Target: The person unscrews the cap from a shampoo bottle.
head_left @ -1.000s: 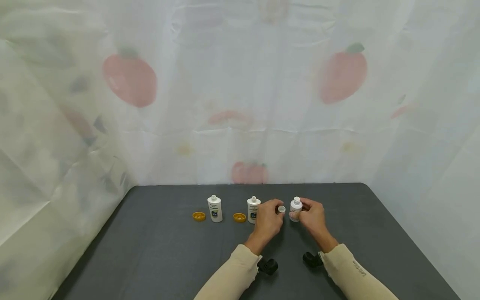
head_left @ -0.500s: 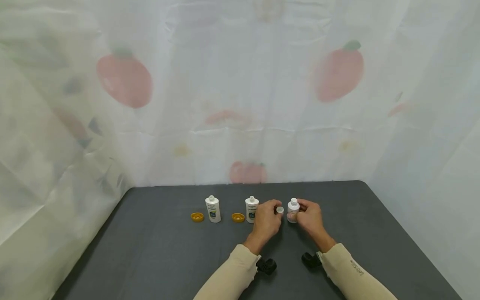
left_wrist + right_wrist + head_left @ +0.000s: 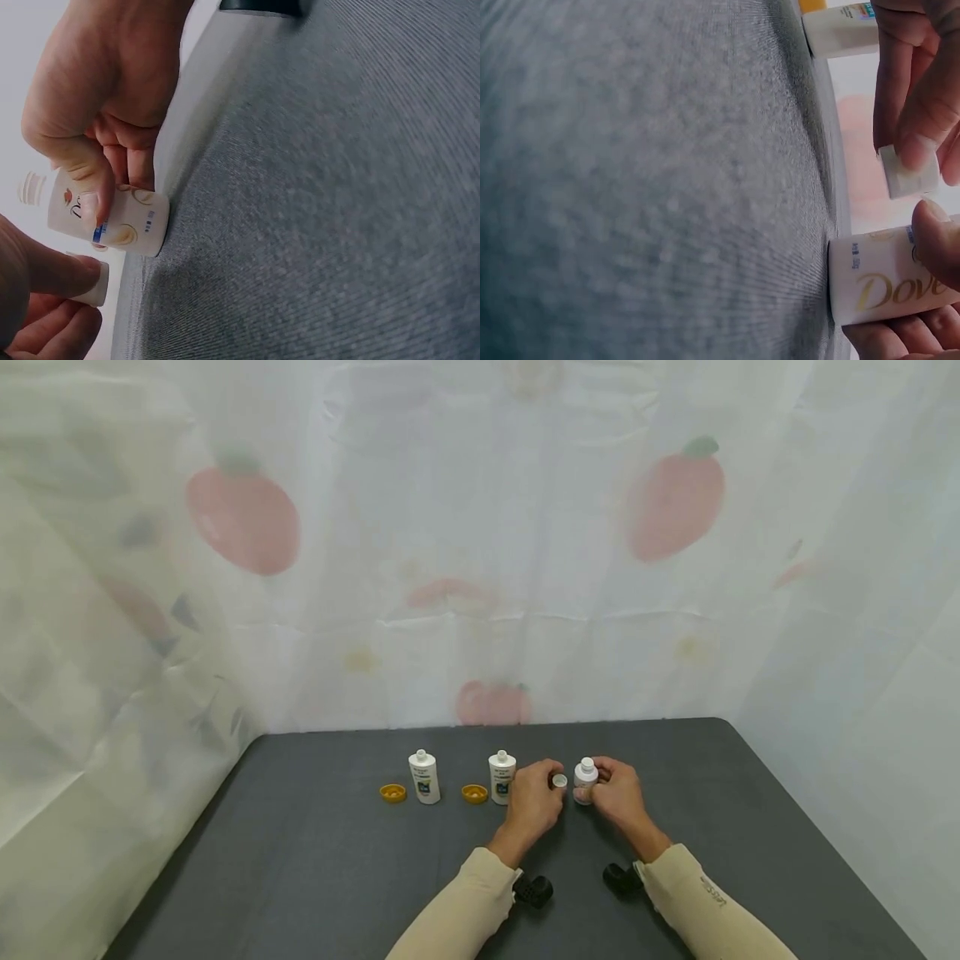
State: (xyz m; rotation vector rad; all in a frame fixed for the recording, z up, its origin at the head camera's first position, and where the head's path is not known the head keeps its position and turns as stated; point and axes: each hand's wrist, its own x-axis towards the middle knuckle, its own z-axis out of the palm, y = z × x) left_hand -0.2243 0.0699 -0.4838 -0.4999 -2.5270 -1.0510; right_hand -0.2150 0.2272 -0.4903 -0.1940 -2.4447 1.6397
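Observation:
My left hand [image 3: 532, 802] pinches a small white screw cap [image 3: 910, 181] between thumb and fingers, its hollow underside facing up in the head view. Just to the right, my right hand [image 3: 624, 802] grips a white Dove lotion bottle [image 3: 586, 773] around its body. That bottle stands upright with its base at the table, and its bare threaded neck [image 3: 31, 187] shows in the left wrist view. Cap and bottle are a short gap apart, the cap lower than the neck. Close to my left hand stands a white bottle [image 3: 501, 775], partly covered by the fingers.
Another white bottle [image 3: 425, 778] stands further left. Beside these two bottles lie amber caps, one at the far left [image 3: 393, 793] and one between the bottles [image 3: 474, 794]. The dark grey table [image 3: 315, 860] meets a printed curtain [image 3: 585, 660] at its far edge.
The head view has shifted slightly, so everything sits a little further left in it. Both hands keep their hold on the cap and the lotion bottle.

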